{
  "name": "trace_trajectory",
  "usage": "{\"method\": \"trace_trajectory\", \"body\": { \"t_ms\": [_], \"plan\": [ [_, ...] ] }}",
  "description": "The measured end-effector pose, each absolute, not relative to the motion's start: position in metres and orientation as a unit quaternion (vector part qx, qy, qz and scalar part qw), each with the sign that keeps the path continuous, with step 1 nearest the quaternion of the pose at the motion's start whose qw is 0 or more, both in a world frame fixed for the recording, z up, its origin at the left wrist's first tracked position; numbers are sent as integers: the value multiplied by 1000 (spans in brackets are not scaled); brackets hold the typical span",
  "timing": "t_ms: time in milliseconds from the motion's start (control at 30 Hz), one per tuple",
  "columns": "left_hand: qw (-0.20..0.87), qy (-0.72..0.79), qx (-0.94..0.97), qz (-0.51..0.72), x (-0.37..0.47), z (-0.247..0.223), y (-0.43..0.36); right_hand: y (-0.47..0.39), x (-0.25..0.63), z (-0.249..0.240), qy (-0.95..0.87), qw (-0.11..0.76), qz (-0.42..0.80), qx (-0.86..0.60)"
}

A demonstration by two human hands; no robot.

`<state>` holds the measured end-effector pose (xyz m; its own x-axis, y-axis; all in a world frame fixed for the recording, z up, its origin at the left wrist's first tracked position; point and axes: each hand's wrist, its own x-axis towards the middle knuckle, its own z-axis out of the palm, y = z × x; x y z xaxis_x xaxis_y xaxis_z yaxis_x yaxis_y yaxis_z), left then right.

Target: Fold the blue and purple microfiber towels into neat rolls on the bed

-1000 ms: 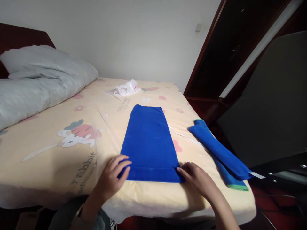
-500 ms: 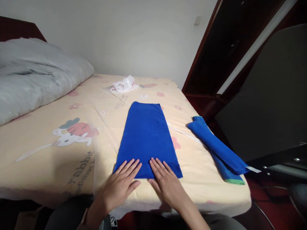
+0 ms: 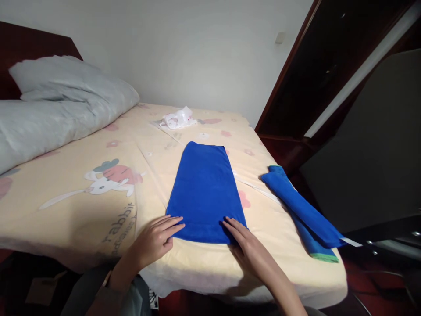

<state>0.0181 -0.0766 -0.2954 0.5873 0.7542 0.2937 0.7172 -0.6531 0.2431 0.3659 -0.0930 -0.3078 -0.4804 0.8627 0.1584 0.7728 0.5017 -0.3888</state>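
A blue towel (image 3: 205, 188), folded into a long panel, lies on the bed with its narrow end away from me. At its near left corner, my left hand (image 3: 158, 239) has its fingers over the top and its thumb tucked in below, closed on the edge. My right hand (image 3: 245, 241) grips the near right corner in a similar way, its thumb mostly hidden. Between the two hands the near edge of the cloth rests on the sheet, with a faint fold line just above it.
More rolled or folded blue towels (image 3: 302, 210) with green edging and a white tag lie at the bed's right edge. A crumpled white plastic bag (image 3: 179, 118) sits toward the back. A grey quilt (image 3: 66, 105) is heaped at left on the patterned bedsheet (image 3: 151, 175).
Both hands have moved apart, from lying flat on the towel's near strip to closing on its near corners. The whole view has shifted slightly.
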Motion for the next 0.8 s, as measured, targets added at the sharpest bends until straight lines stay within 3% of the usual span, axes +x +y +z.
{"method": "trace_trajectory", "body": {
  "t_ms": [167,500,800],
  "plan": [
    [97,416,888,171,12,-296,-74,-89,385,-307,-849,186,115,-481],
    [258,532,777,218,5,-275,-71,-83,401,-285,-719,264,226,-601],
    [255,589,689,337,14,-288,-62,-71,392,-298,-647,346,280,-618]
  ]
}}
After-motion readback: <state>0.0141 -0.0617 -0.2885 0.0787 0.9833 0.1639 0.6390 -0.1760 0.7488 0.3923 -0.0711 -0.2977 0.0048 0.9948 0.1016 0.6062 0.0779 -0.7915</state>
